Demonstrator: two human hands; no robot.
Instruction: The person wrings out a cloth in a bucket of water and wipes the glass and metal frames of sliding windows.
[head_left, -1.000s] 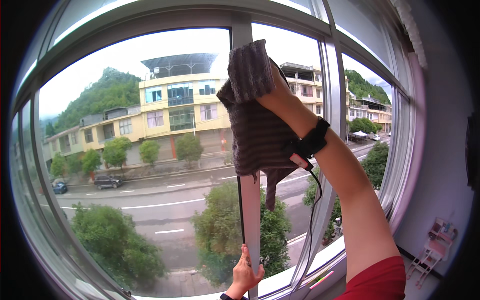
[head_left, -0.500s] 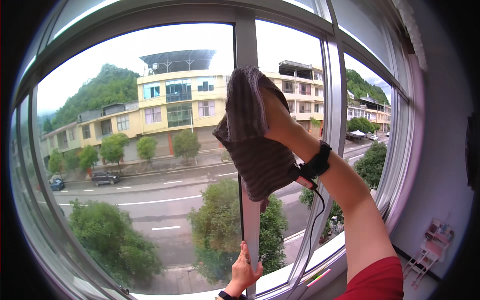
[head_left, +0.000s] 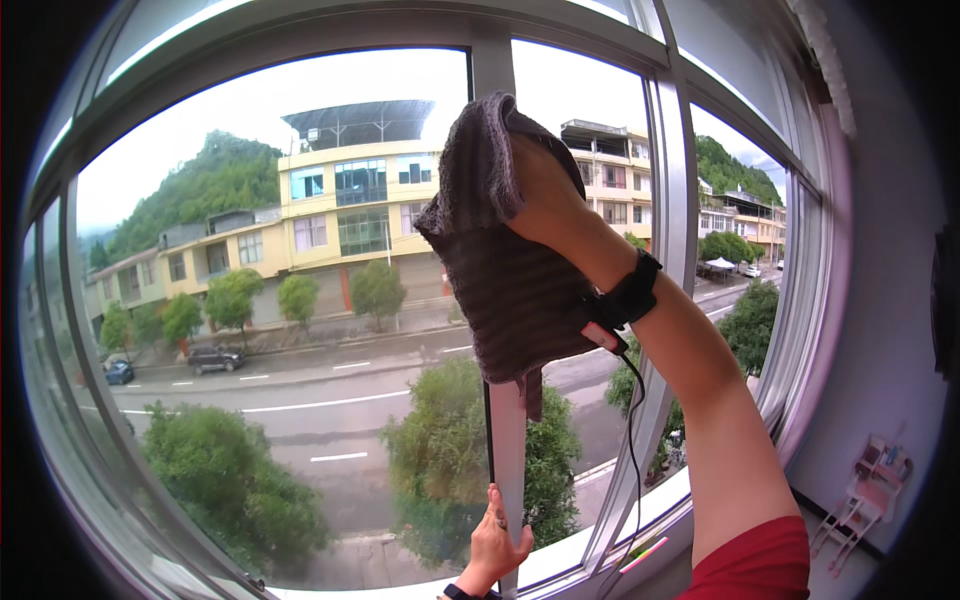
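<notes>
Your right hand point(head_left: 545, 190) clutches the striped cloth point(head_left: 520, 300), which covers part of the window post point(head_left: 510, 440); your left hand point(head_left: 492, 550) rests lower on it, thumb spread; a black cable point(head_left: 631, 430) hangs below your right wristband point(head_left: 632, 290), a pink stand point(head_left: 872, 497) off right

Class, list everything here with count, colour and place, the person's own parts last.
cloth: one, dark striped, centre
window frame: one, grey, across view
buildings: several, mostly cream, outside
road: one, grey, outside
cars: at least three, dark, blue, white, outside
trees: several, green, outside
hills: at least two, green, background
wall: one, pale purple, right
furniture: one piece, pinkish, lower right
cable: one, black, right of centre
wristbands: two, black, centre-right and bottom
sleeve: one, red, lower right
right arm: one, bare, right
left hand: one, bare, on lower window frame
right hand: one, bare, holding cloth
</notes>
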